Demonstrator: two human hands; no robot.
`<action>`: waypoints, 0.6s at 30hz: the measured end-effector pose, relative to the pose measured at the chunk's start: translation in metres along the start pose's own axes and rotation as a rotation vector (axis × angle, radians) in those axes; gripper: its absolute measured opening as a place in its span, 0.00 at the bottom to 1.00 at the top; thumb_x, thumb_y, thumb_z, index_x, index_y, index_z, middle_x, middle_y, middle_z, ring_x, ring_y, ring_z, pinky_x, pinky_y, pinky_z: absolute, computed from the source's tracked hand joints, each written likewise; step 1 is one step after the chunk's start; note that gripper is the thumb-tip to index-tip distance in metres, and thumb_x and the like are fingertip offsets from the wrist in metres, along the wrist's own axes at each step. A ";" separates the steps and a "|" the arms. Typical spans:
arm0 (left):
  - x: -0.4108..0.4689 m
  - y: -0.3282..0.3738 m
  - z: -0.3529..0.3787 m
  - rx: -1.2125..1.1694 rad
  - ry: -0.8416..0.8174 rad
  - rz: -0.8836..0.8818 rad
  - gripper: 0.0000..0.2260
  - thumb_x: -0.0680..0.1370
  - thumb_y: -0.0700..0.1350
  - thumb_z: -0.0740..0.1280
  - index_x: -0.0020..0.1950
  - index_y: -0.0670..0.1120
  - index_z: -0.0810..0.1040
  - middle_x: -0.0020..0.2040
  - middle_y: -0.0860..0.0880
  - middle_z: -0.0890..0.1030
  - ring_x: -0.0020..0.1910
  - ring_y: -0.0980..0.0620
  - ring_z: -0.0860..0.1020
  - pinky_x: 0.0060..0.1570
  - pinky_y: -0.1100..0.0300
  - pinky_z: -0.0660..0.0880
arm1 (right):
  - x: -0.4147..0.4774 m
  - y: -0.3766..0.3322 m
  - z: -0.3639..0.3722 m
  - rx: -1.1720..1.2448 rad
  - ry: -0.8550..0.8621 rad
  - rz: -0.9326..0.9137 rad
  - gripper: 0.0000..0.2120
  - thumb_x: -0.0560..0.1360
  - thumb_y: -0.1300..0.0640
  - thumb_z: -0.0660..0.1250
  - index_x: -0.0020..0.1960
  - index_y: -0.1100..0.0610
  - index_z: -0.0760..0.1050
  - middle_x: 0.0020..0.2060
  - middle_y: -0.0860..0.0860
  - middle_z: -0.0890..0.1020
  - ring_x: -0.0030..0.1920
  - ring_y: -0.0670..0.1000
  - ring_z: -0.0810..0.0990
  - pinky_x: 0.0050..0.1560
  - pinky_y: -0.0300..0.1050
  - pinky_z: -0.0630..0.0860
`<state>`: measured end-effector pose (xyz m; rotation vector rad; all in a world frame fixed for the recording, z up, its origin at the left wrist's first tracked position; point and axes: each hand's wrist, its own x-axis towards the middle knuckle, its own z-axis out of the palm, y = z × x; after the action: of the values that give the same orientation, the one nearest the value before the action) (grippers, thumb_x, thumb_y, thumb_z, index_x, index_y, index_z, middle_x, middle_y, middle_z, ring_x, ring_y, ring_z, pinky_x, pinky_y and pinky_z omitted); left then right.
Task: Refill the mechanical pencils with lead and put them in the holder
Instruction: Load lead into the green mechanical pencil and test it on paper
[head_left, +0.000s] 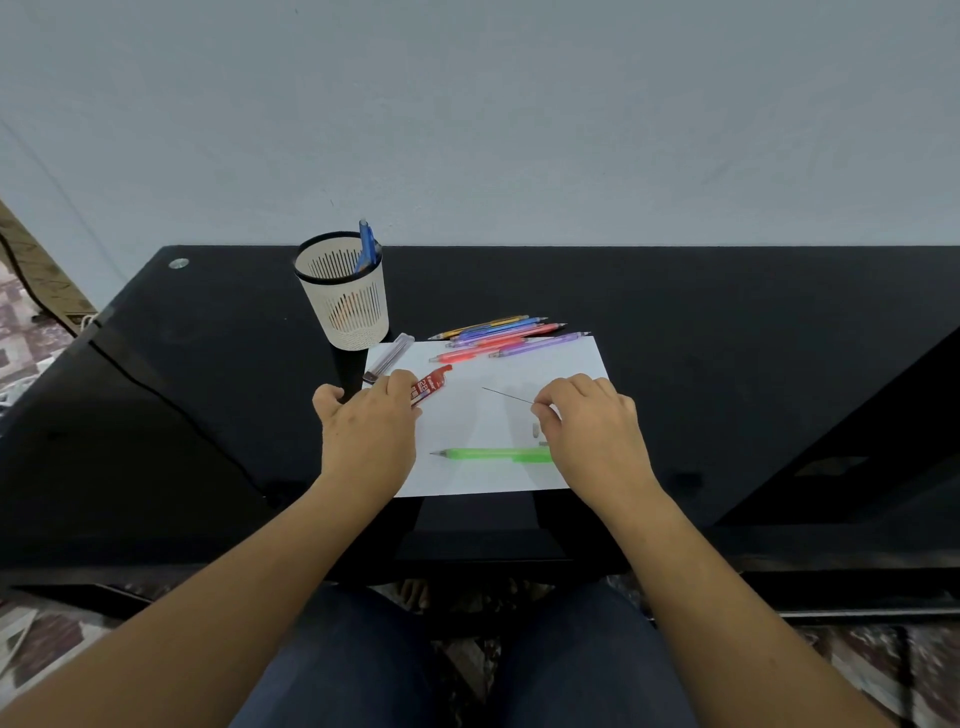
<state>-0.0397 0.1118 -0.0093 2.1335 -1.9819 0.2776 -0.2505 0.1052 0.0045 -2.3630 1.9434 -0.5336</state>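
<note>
Lifting that single lead (506, 396) off the paper (467, 478) is the step in hand, so go gently. Your right hand (592, 426) has its grip narrowed to a fingertip pinch on the lead's right end, while the rest of the stick lies flat on the sheet, pointing away to the left. Raise it along its length rather than bending it upward; a stick that thin will likely snap under any sideways load.

Your left hand (369, 421) has its grip curled over the near end of the red lead case (431, 383) at the paper's left side. I'd set that down and take the green pencil (493, 454), which lies across the near part of the paper, tip to the left, just beside your right hand. Two small pale pieces (536, 429) by your right fingers may be its cap and eraser; they are too small to tell.

The holder (345, 306) stands at the far left of the surface (727, 364) with one blue pencil (368, 249) in it. The other pencils (504, 335) lie bunched at the paper's far edge.
</note>
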 end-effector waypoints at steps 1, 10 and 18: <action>0.000 0.001 -0.001 -0.009 -0.008 -0.012 0.11 0.81 0.50 0.59 0.62 0.51 0.68 0.52 0.54 0.78 0.47 0.54 0.77 0.61 0.50 0.54 | 0.000 -0.001 -0.001 -0.003 -0.003 0.002 0.10 0.81 0.51 0.56 0.56 0.51 0.75 0.53 0.46 0.77 0.54 0.49 0.72 0.55 0.46 0.65; 0.002 -0.002 0.003 0.041 0.005 0.080 0.26 0.81 0.49 0.58 0.75 0.59 0.50 0.55 0.54 0.76 0.47 0.52 0.76 0.54 0.50 0.59 | -0.002 -0.003 -0.003 -0.029 -0.030 0.005 0.10 0.80 0.52 0.56 0.55 0.51 0.75 0.53 0.46 0.77 0.54 0.48 0.71 0.56 0.45 0.65; -0.002 -0.004 0.000 0.059 0.085 0.321 0.16 0.79 0.47 0.65 0.66 0.55 0.72 0.56 0.55 0.79 0.53 0.51 0.77 0.54 0.50 0.57 | 0.005 -0.008 -0.008 -0.035 0.040 0.094 0.12 0.80 0.51 0.57 0.56 0.51 0.77 0.51 0.47 0.78 0.53 0.48 0.73 0.55 0.45 0.66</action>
<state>-0.0358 0.1135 -0.0101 1.7943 -2.2855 0.4750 -0.2440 0.1036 0.0150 -2.2837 2.0854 -0.5495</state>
